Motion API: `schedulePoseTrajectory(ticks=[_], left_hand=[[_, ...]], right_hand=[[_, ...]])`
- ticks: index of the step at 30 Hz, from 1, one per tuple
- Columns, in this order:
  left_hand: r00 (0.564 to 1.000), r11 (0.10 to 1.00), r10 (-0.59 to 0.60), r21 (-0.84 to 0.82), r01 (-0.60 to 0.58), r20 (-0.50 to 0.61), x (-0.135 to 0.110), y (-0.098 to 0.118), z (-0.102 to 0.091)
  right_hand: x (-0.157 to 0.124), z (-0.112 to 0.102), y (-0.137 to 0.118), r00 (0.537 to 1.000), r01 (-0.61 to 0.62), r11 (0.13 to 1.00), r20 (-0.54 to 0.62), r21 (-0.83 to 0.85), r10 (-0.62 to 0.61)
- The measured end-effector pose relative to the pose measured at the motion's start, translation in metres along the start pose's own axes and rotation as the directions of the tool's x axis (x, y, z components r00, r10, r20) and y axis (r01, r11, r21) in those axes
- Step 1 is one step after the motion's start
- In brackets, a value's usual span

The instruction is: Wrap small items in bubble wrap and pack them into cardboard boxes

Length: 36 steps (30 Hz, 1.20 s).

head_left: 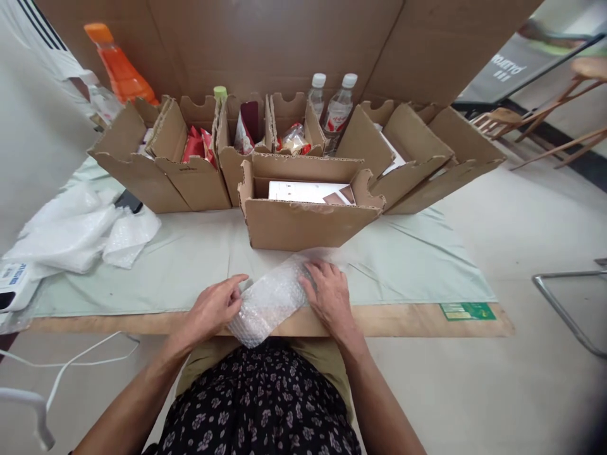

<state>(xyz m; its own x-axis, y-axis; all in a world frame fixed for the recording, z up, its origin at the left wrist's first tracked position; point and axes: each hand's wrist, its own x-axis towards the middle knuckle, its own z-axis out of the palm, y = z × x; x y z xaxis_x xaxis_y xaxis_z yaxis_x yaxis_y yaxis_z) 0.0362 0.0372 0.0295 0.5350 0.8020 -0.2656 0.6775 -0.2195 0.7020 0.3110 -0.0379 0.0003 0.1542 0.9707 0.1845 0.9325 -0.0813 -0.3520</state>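
Floral-print lap up close, and just past it sits a bubble-wrap bundle, overhanging the tabletop edge. Left hand grips its left side and right hand curls over the top. Looks mostly rolled up, not boxed yet. The cardboard box just behind shows a white item.

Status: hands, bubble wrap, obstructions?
Left hand on edge of bubble wrap bundle, grip unclear. Right hand flat on top, open. Bundle overhangs table edge. Cardboard box close behind.

glossy plastic bubble wrap, matt cardboard box, cloth table cover
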Motion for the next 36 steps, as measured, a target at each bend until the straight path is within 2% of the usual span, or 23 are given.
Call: schedulePoseTrajectory(ticks=[2,4,8,11,14,16,19,21,23,25,27,30,32,34,36], left_hand=[[0.998,0.999,0.043,-0.028,-0.042,0.048,0.005,0.004,-0.007],[0.996,0.997,0.081,-0.004,-0.081,0.045,0.017,0.006,-0.019],[0.993,0.972,0.096,0.223,-0.078,-0.070,0.051,0.001,-0.041],[0.981,0.935,0.107,0.352,-0.044,-0.163,0.065,-0.005,-0.046],[0.937,0.892,0.203,0.449,-0.057,-0.285,0.058,-0.004,-0.034],[0.892,0.865,0.320,0.482,-0.138,-0.319,0.049,0.003,-0.016],[0.850,0.806,0.477,0.495,-0.323,-0.222,0.040,0.014,0.018],[0.859,0.772,0.501,0.504,-0.387,-0.108,0.041,0.016,0.038],[0.882,0.759,0.470,0.519,-0.392,-0.022,0.044,0.009,0.048],[0.901,0.761,0.434,0.537,-0.364,-0.003,0.046,-0.003,0.049],[0.910,0.769,0.413,0.545,-0.333,-0.028,0.045,-0.015,0.044],[0.918,0.827,0.385,0.478,-0.297,-0.097,0.040,-0.026,0.033],[0.918,0.902,0.343,0.342,-0.263,-0.199,0.041,-0.024,0.025],[0.911,0.969,0.243,0.129,-0.212,-0.332,0.047,-0.014,0.017],[0.897,0.977,0.140,-0.090,-0.195,-0.420,0.059,0.002,0.010]], right_hand=[[-0.002,-0.005,0.000,1.000,0.002,0.993,0.026,-0.116,0.001],[-0.010,-0.010,0.001,0.999,0.005,0.988,0.033,-0.154,0.000],[-0.020,-0.015,0.004,0.998,-0.046,0.994,0.045,-0.100,0.050],[-0.018,-0.014,0.008,0.997,-0.075,0.996,0.025,-0.054,0.076],[-0.013,-0.012,0.008,0.999,-0.039,0.999,-0.037,-0.037,0.037],[-0.008,-0.011,0.001,0.999,0.004,1.000,-0.054,-0.026,-0.006],[0.001,-0.007,-0.018,0.997,0.079,0.997,-0.024,-0.002,-0.079],[0.008,-0.001,-0.030,0.989,0.146,0.989,0.018,0.009,-0.146],[0.012,0.007,-0.032,0.977,0.204,0.979,0.057,0.018,-0.205],[0.010,0.013,-0.020,0.974,0.216,0.976,0.072,0.023,-0.217],[0.002,0.015,0.005,0.983,0.175,0.984,0.045,0.019,-0.176],[-0.017,0.006,0.047,0.992,0.042,0.999,-0.118,0.026,-0.038],[-0.023,-0.008,0.064,0.963,-0.043,0.996,-0.264,0.078,0.063],[-0.018,-0.024,0.067,0.922,-0.097,0.977,-0.352,0.189,0.159],[0.000,-0.037,0.060,0.905,-0.132,0.938,-0.347,0.319,0.246]])
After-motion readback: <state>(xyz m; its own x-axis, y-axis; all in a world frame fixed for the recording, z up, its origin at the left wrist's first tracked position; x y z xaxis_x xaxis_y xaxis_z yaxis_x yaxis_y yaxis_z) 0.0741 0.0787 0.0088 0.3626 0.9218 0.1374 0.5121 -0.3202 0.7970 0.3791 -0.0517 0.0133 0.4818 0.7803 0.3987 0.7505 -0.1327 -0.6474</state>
